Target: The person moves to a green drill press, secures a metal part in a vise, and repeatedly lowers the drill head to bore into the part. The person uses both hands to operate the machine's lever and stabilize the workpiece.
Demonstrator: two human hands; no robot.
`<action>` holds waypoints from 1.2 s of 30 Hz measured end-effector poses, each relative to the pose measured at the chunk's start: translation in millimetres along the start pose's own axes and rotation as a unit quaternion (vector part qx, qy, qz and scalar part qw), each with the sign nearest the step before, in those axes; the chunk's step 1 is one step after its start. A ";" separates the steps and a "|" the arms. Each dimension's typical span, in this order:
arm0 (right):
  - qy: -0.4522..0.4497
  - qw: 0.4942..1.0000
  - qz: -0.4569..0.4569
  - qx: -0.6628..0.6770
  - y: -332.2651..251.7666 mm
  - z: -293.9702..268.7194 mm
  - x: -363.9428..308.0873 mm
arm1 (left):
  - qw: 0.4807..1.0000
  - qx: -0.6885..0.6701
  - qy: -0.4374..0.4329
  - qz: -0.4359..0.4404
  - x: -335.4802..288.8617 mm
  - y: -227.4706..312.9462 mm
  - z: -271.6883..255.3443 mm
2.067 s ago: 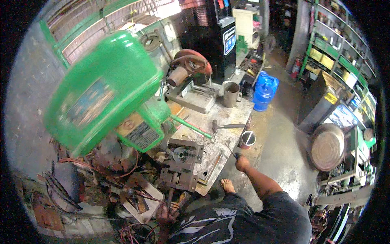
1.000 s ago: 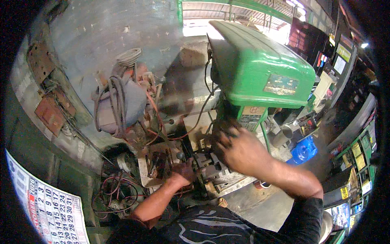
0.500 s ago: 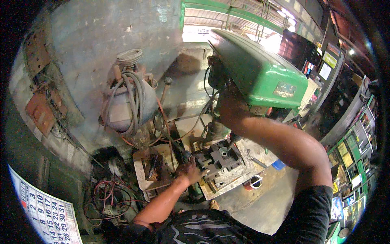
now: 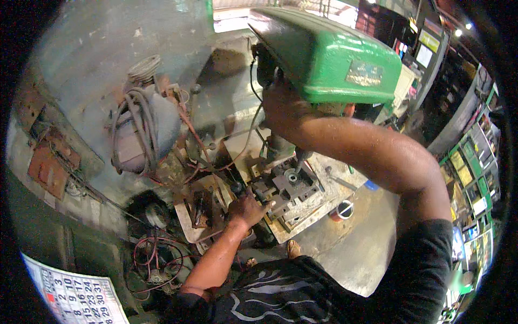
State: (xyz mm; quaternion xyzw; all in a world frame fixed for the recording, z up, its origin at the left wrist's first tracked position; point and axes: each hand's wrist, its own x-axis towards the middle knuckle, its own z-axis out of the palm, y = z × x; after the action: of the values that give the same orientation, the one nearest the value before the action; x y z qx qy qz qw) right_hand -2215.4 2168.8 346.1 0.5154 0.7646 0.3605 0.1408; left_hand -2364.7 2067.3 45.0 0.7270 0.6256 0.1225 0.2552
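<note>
A green-covered drill press (image 4: 350, 73) stands before me. My right hand (image 4: 284, 108) is raised against the shaded side of its head, next to a black cable. Its fingers are too dark to make out what they touch. Below, a dark metal vise (image 4: 294, 183) lies on the machine's table, with a ring-shaped metal part (image 4: 292, 176) in its middle. The drill chuck (image 4: 303, 154) hangs just behind that part. My left hand (image 4: 247, 210) is closed at the left end of the vise, its thumb pointing right. A black ball knob (image 4: 236, 187) sits just beyond its fingers.
Left of the vise, a tray (image 4: 197, 232) holds dark tools. A grey rounded machine (image 4: 145, 121) draped with hose stands by the wall. A hammer (image 4: 340, 178) lies right of the vise; a small pot (image 4: 342, 210) is nearby. Tangled cables (image 4: 156, 262) lie low left, near a calendar (image 4: 81, 291).
My view has shifted, so the drill press and vise appear farther left and the press head higher. Both hands keep nearly the same places, the left a little closer against the vise.
</note>
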 end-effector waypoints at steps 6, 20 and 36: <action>-0.029 0.999 -0.037 -0.006 1.1 -0.1 9.4 | 0.992 0.056 0.114 0.013 5.0 3.7 12.7; 0.026 0.869 -0.384 0.311 31.1 -13.7 -116.9 | 0.998 0.028 0.052 0.015 7.7 5.3 -5.3; -0.119 0.150 0.213 0.958 128.6 299.0 -105.5 | 0.987 0.055 -0.081 -0.125 -3.9 72.2 -53.9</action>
State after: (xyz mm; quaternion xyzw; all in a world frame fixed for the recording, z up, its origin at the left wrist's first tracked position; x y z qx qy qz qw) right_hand -1906.4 2223.2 209.7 0.4179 0.3340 -0.7098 -0.4582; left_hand -2331.0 2068.9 128.7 0.6635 0.6946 -0.0044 0.2781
